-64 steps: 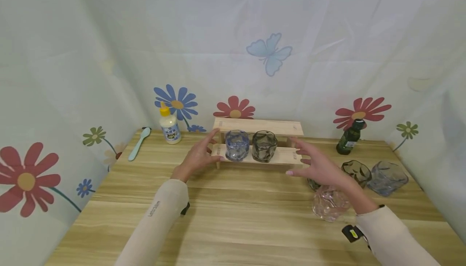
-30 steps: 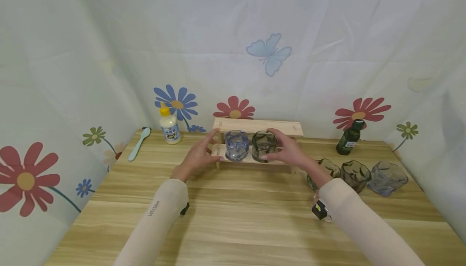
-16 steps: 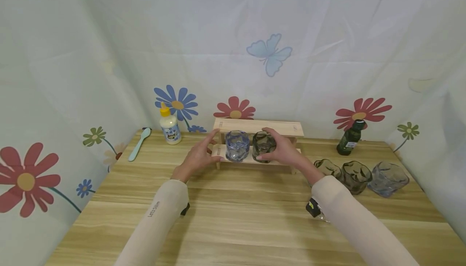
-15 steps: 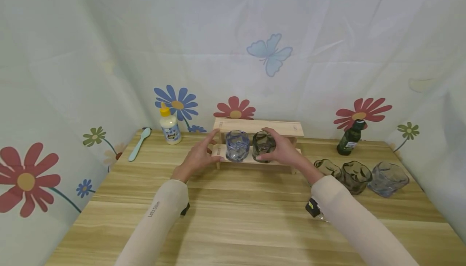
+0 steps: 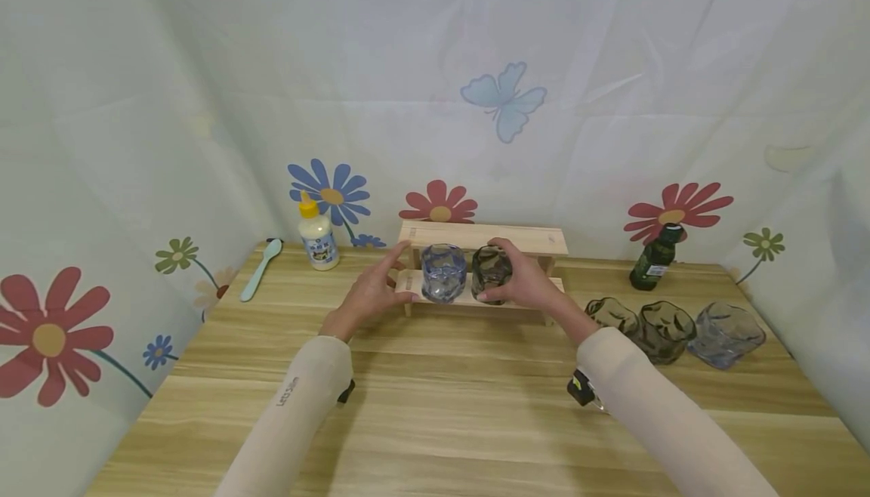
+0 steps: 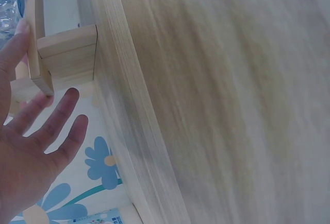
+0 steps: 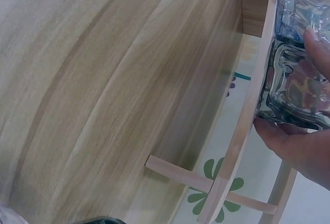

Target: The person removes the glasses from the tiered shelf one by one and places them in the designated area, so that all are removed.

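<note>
Smoky tumbler (image 5: 489, 275) is grasped by R grip (image 5: 532, 282), upright on lower tier of wooden rack (image 5: 482, 236) nr back edge of table (image 5: 435, 406); blue tumbler (image 5: 444, 274) is set just beside, to L. Rack's L end is touched by L grip (image 5: 369, 291), unclenched. Squeeze btl (image 5: 319, 243) w/ pale contents is stood nr table's back-L corner.

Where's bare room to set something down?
Bare: the table between the left sleeve and right sleeve; the upper shelf behind the blue glass and grey glass. Crowded: the lower shelf under them; the table's right, where three more glasses cluster.
</note>
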`<state>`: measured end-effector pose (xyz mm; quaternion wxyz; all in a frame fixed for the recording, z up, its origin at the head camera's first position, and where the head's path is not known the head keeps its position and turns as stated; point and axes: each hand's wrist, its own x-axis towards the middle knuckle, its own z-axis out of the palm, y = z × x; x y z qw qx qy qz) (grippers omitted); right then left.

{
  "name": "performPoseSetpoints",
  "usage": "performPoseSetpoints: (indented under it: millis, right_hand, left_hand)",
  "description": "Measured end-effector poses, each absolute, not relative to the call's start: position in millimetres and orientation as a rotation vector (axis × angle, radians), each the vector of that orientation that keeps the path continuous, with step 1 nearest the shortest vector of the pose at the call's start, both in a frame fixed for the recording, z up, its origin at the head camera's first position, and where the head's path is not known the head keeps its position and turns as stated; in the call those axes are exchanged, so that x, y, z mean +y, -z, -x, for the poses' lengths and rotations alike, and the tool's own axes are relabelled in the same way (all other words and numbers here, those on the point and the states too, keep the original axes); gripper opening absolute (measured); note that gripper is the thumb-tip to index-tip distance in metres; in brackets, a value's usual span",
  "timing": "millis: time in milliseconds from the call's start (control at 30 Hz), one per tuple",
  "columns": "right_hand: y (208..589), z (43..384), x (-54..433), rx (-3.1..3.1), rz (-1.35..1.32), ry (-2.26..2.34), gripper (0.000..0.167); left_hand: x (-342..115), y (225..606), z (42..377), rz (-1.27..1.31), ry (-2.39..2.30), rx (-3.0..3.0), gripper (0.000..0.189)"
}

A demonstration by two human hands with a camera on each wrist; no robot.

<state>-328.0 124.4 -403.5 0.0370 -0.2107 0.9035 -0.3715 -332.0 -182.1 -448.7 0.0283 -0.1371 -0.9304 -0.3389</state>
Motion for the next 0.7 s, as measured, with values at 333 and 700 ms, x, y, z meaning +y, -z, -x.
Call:
performPoseSetpoints:
  millis: [333,700]
  right_hand:
    - [404.3,326.3,121.8,2.779,0.644,1.168,0.094]
    - [395.9,321.3,120.9,2.829,0.629,1.103,0.096]
  left_hand:
    - [-182.6,450.5,332.1,0.397,1.053,-2.88,0.102]
    - [-183.0,450.6,333.0,0.423,1.07,-2.868,0.102]
